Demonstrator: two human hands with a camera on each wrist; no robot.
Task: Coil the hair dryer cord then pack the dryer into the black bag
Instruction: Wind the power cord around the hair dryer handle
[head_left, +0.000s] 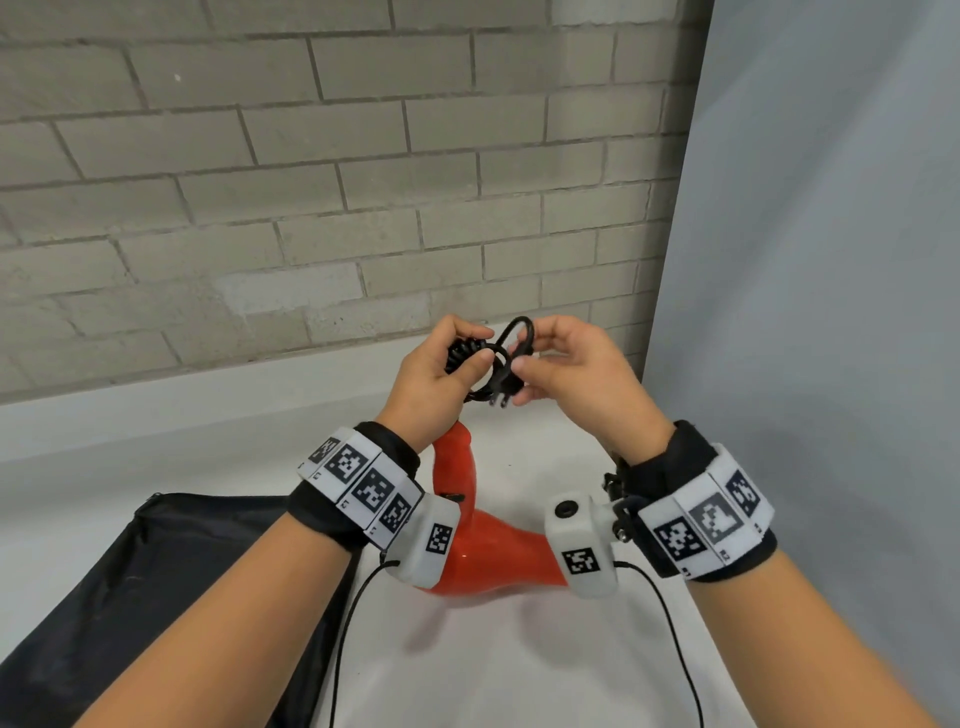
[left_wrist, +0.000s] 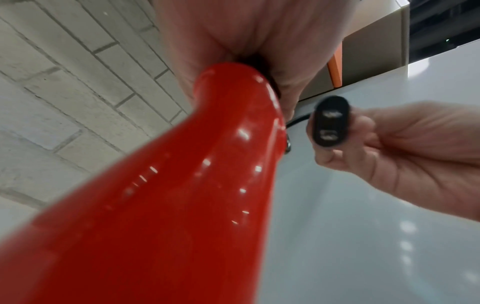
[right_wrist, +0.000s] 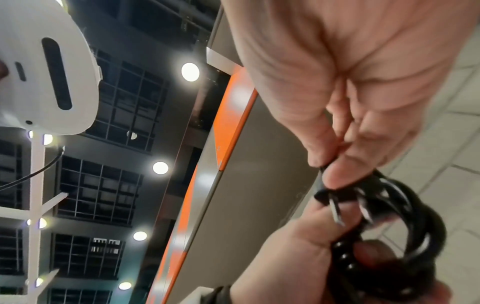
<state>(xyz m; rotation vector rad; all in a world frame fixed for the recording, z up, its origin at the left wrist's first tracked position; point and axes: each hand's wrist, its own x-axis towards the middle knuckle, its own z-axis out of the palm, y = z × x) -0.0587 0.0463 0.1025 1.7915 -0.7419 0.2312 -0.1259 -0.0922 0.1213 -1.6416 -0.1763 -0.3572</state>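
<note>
Left hand: your left hand is raised in front of you, its fingers curled round the coiled cord at the end of the dryer's handle.
Right hand: your right hand sits just beside the left, its fingers pinching the plug and the loop of cord next to it.
Cord: you have it gathered in black loops between your two hands, one loop standing up above your fingertips; the plug's two prongs point down toward you.
Dryer: the red dryer hangs from your left hand, handle up and body low between your wrists, above the surface; from the head view you cannot tell whether the body touches it.
Bag: the black bag lies flat on the surface to your left, under your left forearm and apart from the dryer.
Wristbands: each wrist carries a black band with white marker tiles and a white camera block, and thin black cables trail down from them.
Backdrop: a grey brick wall runs behind the surface.
</note>
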